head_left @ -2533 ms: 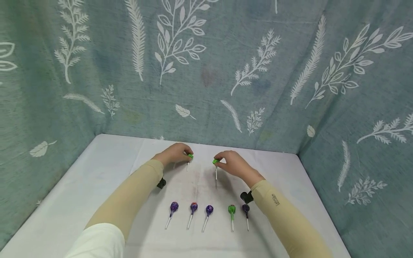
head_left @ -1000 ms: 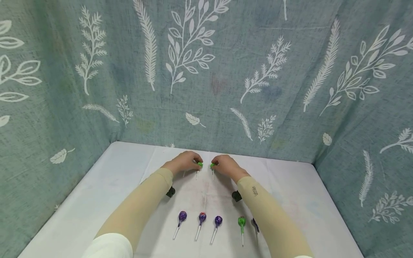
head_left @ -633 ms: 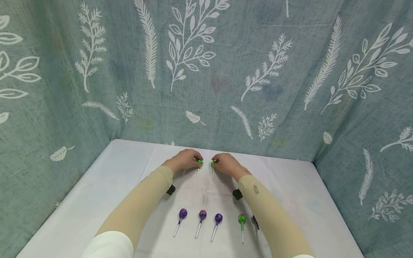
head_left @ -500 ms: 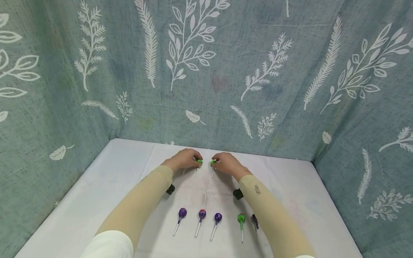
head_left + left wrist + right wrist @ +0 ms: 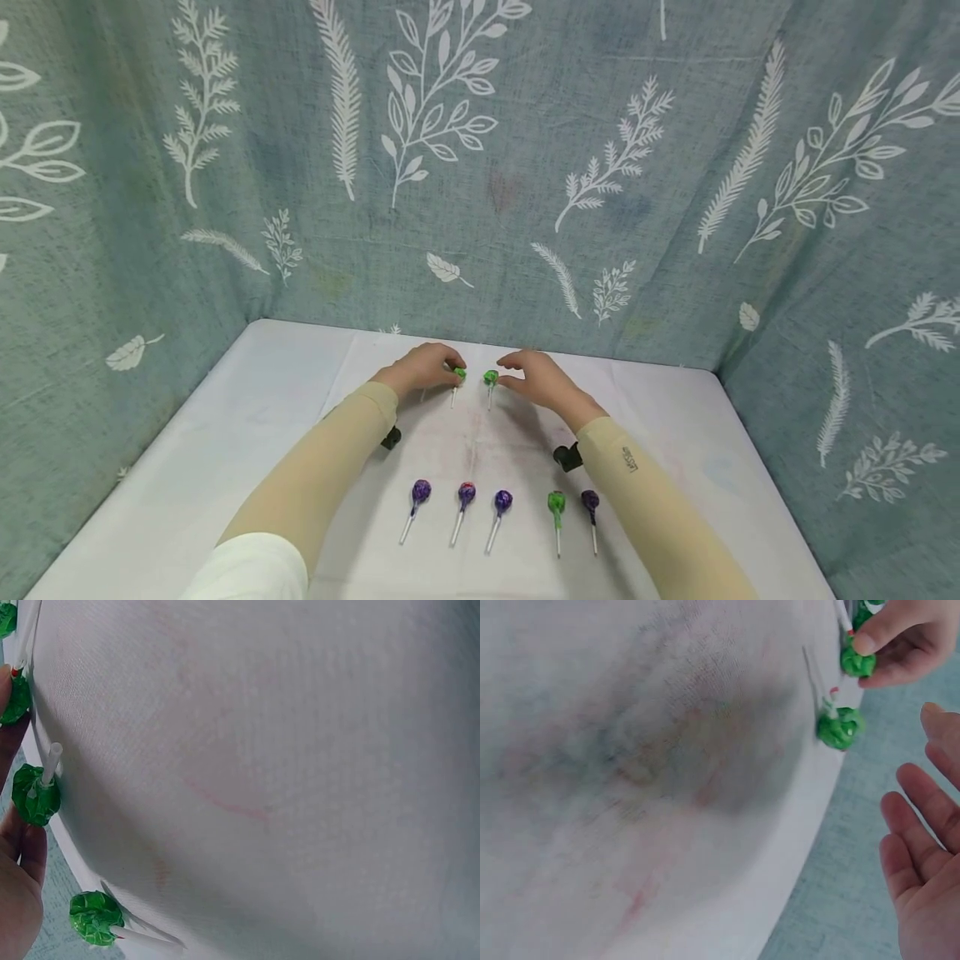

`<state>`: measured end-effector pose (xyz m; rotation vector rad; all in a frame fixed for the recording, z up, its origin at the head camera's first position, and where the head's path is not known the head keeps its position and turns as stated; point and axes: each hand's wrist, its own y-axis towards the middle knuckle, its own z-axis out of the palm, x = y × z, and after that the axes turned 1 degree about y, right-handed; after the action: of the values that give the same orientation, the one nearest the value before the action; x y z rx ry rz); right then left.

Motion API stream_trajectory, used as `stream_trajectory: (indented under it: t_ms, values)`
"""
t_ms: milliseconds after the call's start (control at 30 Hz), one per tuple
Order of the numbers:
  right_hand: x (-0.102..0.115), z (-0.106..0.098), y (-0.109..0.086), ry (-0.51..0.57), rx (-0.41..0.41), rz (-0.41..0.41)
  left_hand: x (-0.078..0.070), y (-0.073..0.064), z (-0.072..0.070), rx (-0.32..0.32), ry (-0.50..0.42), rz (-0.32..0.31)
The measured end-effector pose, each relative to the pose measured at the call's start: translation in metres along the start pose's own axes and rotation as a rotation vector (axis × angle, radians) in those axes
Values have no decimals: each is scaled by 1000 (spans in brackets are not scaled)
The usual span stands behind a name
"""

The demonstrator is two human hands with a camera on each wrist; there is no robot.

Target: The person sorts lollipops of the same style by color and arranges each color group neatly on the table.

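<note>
At the far middle of the table, my left hand [image 5: 423,364] pinches a green-wrapped lollipop [image 5: 459,373] by its head, the white stick pointing toward me. Just to the right, a second green lollipop [image 5: 491,377] lies in a similar direction. My right hand [image 5: 543,379] is beside it, thumb and fingers spread with nothing between them. The right wrist view shows this hand [image 5: 926,840] apart from the lollipop [image 5: 840,727]. A third green lollipop [image 5: 94,919] lies by my left hand in the left wrist view; in the head view that hand mostly hides it.
Nearer me runs a row of lollipops: a purple one [image 5: 421,491], one with a red top [image 5: 467,492], another purple [image 5: 502,500], a green [image 5: 556,501] and a dark purple [image 5: 590,499]. Patterned cloth [image 5: 495,275] hangs behind the white table [image 5: 247,417].
My right hand brought its green lollipop leftward beside the left hand's one, then let go and drew back to the right. My left hand keeps its pinch.
</note>
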<state>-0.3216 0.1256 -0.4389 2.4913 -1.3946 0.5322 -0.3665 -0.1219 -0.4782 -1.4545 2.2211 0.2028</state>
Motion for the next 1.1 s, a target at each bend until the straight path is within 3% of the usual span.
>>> stream_trajectory:
  t_ms: [400,600,867,1100]
  values:
    - [2,-12,-47,58,-75,-19,3,0,1,-6,-33,39]
    - [2,-14,-72,58,-115,-10,2,-1,0,-23,-31,13]
    - [-2,-10,-104,109,-144,26,3,-5,-5,-17,-53,16]
    - [-5,-2,-137,156,-159,58,2,-4,-2,-8,-51,12]
